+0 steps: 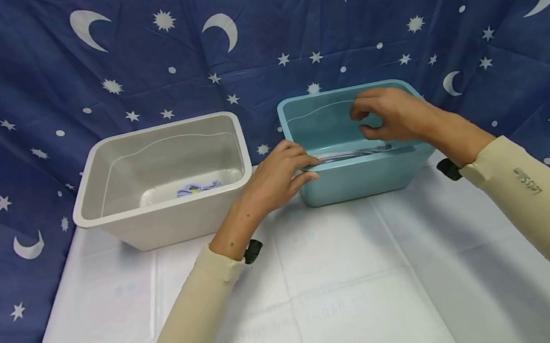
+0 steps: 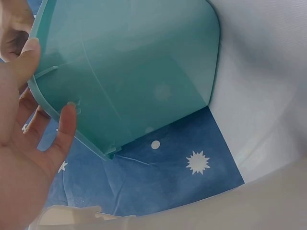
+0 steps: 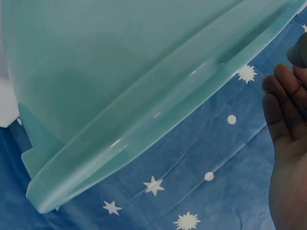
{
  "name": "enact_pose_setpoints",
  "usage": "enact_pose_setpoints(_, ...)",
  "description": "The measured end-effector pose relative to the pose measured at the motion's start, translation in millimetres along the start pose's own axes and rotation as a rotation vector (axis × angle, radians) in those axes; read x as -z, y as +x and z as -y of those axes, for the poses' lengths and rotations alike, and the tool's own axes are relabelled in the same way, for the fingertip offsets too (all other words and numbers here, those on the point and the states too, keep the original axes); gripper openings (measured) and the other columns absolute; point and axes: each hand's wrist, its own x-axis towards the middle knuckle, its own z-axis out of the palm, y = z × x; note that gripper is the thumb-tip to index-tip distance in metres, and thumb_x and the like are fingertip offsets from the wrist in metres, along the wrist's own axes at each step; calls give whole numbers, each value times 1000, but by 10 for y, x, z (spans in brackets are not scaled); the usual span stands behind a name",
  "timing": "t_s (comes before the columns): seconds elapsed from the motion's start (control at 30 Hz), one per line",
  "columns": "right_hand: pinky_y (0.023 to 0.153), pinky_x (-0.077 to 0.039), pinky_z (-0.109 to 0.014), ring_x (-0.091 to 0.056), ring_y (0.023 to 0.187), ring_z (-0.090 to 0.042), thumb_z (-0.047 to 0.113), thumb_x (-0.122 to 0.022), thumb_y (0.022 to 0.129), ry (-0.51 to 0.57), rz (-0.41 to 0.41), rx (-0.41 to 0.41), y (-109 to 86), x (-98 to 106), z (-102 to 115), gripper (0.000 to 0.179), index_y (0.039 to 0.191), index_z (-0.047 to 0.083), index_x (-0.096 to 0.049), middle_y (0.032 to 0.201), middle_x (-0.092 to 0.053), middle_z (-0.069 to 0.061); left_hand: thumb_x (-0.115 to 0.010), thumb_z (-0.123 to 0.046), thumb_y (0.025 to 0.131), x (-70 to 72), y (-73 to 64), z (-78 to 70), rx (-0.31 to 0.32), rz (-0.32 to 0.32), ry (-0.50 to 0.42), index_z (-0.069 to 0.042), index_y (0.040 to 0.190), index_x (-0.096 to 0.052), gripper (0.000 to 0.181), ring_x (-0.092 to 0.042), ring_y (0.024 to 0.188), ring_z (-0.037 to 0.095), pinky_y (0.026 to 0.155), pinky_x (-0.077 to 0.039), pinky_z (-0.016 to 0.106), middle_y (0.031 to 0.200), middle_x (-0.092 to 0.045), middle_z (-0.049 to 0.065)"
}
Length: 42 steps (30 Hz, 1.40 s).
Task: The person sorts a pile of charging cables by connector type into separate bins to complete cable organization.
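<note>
A teal plastic bin [image 1: 354, 179] stands at the back right of the table. My left hand [image 1: 278, 174] grips its front left corner, fingers over the rim and thumb lower on the outside; the left wrist view has that hand [image 2: 36, 139] at the rim too. Over the bin's right half hovers my right hand [image 1: 394, 113], fingers bent and thumb apart, with nothing visible between them. In the right wrist view this hand [image 3: 292, 115] is partly cut off. Thin grey, cord-like strands [image 1: 354, 153] show just inside the front rim; the bin's floor is hidden.
Left of the teal bin stands a larger off-white bin [image 1: 168, 221] with a coiled lavender cord [image 1: 198, 189] inside. A white cloth [image 1: 328, 285] covers the table. Behind both bins hangs a dark blue curtain [image 1: 256, 64] with moons and stars.
</note>
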Motion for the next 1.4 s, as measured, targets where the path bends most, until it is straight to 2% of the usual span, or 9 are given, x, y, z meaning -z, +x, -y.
enact_pose_setpoints(0.27, 72, -57, -37, -63, 83, -14, 5, -75, 81, 5, -24, 25, -59, 2, 17, 23, 103, 8, -69, 98, -65, -2, -65, -33, 97, -9, -4, -1, 21, 9, 6, -17, 123, -72, 31, -46, 109, 12, 95, -40, 24, 111, -67, -3)
enact_pose_setpoints(0.43, 70, -55, -36, -60, 81, -14, 7, -76, 80, -11, -30, 30, -122, -5, 61, 24, 102, 8, -69, 96, -66, -5, -66, -32, 97, -11, -4, -9, 24, 8, 6, -16, 123, -72, 31, -46, 109, 12, 95, -41, 24, 111, -67, -3)
enact_pose_setpoints(0.7, 71, -54, -36, -62, 85, -17, 13, -78, 81, -28, -54, 26, -225, -15, 194, 25, 104, 9, -68, 100, -66, -4, -69, -30, 96, -1, -4, -48, 41, -7, 17, -18, 121, -72, 29, -48, 112, 11, 97, -41, 23, 114, -67, -7)
enact_pose_setpoints(0.83, 73, -54, -36, -62, 88, -16, 14, -78, 81, -23, -87, 10, -293, -34, 271, 25, 105, 9, -69, 101, -66, -3, -68, -30, 96, -7, -20, -79, 46, -20, 20, -17, 121, -72, 28, -49, 113, 12, 97, -41, 23, 114, -66, -6)
enact_pose_setpoints(1.17, 76, -52, -28, -63, 89, -10, 13, -77, 80, 25, -177, 26, -479, -116, 478, 24, 102, 13, -70, 99, -66, 4, -66, -21, 98, 48, -109, -192, -17, -123, -19, -18, 122, -70, 25, -52, 111, 9, 93, -43, 22, 116, -61, -7)
enact_pose_setpoints(1.4, 81, -52, -25, -65, 93, -9, 12, -77, 80, 40, -188, -2, -627, -179, 631, 24, 103, 11, -70, 101, -67, 2, -64, -23, 99, 141, -307, -284, -38, -187, -52, -19, 123, -69, 25, -52, 112, 9, 97, -43, 25, 118, -61, -7)
